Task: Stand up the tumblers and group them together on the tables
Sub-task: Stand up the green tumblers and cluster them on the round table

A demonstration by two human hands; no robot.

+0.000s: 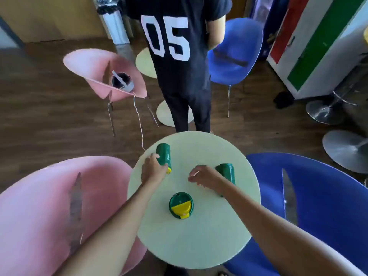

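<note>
I judge the step in hand is the standing up. My left hand (pixel 152 168) is wrapped around the far tumbler (pixel 163 156), which lies on its side on the round bench (pixel 219 152). My right hand (pixel 205 177) is loosely curled and holds nothing, just beside the second lying tumbler (pixel 227 172). The third tumbler (pixel 180 205) stands already near me. Next I should tip both upright, then slide them toward the standing one.

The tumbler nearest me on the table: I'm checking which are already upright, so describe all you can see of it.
The tumbler stands upright near the middle of the round pale table, seen from above. Its lid is dark green with a yellow flip spout and tab pointing toward the camera; it looks like plastic. Neither hand touches it.
</note>
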